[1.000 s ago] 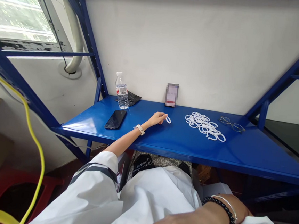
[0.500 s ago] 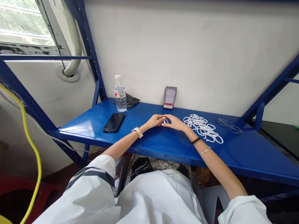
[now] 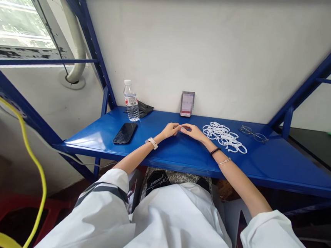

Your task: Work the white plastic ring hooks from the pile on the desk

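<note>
Over the middle of the blue table my left hand [image 3: 170,130] and my right hand [image 3: 193,132] meet at their fingertips. The fingers of both are closed in a pinch around a small white cord loop, mostly hidden by them now; only a trace of white shows at the fingertips. To the right of my right hand lies a loose pile of white cord loops [image 3: 224,136], some with knotted ends. Neither hand touches the pile.
On the blue table [image 3: 266,163], a dark phone [image 3: 125,133] lies at left, near a water bottle [image 3: 131,107] and a black pouch [image 3: 145,109]. Another phone [image 3: 187,104] leans against the wall. Eyeglasses [image 3: 253,134] lie at right. A yellow hose [image 3: 35,157] hangs at far left.
My fingertips have drawn closer together, and the white loop that showed between them is now mostly covered. The whole view has shifted slightly; the pile looks unchanged.
</note>
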Demonstrator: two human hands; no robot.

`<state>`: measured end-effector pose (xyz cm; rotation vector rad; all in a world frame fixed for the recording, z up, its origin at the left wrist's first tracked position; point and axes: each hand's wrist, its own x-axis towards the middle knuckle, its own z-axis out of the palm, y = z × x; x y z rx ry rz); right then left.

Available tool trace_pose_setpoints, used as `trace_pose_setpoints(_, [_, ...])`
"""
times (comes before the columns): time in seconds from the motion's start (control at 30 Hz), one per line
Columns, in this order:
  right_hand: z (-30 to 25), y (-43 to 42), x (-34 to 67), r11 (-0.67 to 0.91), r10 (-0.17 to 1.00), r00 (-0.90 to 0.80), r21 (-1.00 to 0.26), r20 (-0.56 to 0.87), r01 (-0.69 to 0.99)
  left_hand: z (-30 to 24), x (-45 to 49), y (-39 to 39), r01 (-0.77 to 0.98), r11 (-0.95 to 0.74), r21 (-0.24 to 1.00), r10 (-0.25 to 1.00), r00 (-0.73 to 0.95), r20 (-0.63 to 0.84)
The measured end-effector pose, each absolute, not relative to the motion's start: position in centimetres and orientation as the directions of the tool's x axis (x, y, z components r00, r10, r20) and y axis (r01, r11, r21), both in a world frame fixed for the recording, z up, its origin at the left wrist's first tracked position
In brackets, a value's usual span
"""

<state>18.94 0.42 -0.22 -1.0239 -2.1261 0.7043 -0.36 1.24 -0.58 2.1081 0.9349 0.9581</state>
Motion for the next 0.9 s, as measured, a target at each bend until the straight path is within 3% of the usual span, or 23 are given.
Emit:
trace_pose_setpoints(0.5, [-0.4,0.1,18.5,0.565,0.822,-0.403,-0.661,0.402,0.493,-0.6,-0.3,1.2,0.318,-0.515,0.796,0.813,0.477,0.334])
trace_pose_setpoints(0.9, [0.0,-0.7,18.4,0.555,0.829,-0.431,-0.617,0.356,0.558,-0.4,-0.5,1.3,0.302,-0.561,0.771,0.789,0.477,0.387])
